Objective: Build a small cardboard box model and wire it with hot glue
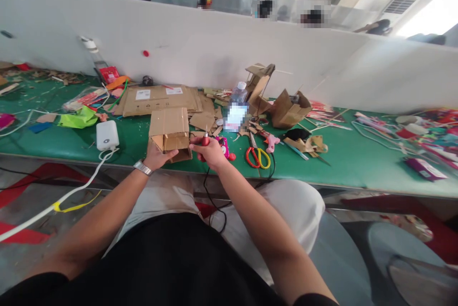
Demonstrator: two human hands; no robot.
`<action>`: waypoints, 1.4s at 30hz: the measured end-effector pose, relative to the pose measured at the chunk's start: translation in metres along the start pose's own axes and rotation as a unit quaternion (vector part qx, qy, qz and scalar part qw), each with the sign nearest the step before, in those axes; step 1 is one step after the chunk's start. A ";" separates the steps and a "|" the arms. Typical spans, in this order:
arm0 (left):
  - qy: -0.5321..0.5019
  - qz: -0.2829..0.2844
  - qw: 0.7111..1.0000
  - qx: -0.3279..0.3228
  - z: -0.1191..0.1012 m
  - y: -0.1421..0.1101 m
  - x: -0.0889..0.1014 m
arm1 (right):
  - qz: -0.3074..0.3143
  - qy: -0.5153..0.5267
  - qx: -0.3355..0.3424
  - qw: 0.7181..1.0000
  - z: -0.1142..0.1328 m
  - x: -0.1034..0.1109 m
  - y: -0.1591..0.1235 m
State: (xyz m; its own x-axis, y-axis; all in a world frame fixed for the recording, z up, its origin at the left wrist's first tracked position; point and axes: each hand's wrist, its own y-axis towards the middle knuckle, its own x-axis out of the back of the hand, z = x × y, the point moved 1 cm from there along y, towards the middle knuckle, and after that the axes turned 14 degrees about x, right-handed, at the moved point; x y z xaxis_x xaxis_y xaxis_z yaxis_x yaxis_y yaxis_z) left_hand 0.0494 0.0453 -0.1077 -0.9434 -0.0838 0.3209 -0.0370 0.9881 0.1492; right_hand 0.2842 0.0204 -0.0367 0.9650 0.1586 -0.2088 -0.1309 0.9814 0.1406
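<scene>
From here I see the left hand (156,156) gripping a cardboard box (169,124) at its lower left, above the green table's (350,158) near edge. The right hand (213,153), fingers curled, grips a red-handled tool (205,139) upright, just beside the box.

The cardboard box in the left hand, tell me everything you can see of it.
The cardboard box is plain brown and boxy, apparently corrugated board, with a broad flat upper panel. Its near side is partly open, showing folded inner panels and a lower panel beneath. It is held near the front edge of the green table. The left hand grips its lower left, thumb across the front. The right hand's fingertips are at its right edge; whether they touch it is unclear.
</scene>
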 end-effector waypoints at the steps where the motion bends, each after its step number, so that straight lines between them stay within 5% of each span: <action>1: -0.007 0.003 1.000 0.007 -0.001 0.000 0.000 | -0.004 0.014 -0.002 1.000 0.000 -0.001 0.000; 14: -0.038 -0.037 0.998 0.025 -0.007 -0.010 -0.001 | -0.061 0.002 0.047 0.997 0.010 0.016 0.011; 19: -0.034 -0.038 0.998 0.022 -0.005 -0.009 0.000 | 0.022 -0.103 -0.006 0.994 0.005 0.003 0.001; 22: -0.030 -0.036 0.999 0.020 -0.003 -0.009 0.001 | 0.019 -0.128 -0.021 0.991 0.004 -0.002 -0.002; 31: -0.020 -0.035 0.999 0.010 0.000 -0.007 -0.001 | 0.029 0.023 -0.023 0.999 0.008 -0.001 0.000; 37: -0.028 -0.040 0.999 0.009 0.004 -0.006 -0.002 | -0.059 0.124 0.052 0.989 0.059 0.032 0.032; 42: -0.020 -0.037 0.999 0.000 0.006 -0.005 0.000 | -0.081 0.016 0.148 0.985 0.126 0.048 0.074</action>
State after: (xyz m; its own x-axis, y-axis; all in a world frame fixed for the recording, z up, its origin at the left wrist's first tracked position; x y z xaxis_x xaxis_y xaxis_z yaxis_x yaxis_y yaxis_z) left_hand 0.0475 0.0413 -0.1144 -0.9503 -0.1524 0.2716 -0.1083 0.9794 0.1706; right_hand 0.3494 0.0868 0.0857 0.9595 0.0099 -0.2815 0.1016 0.9200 0.3786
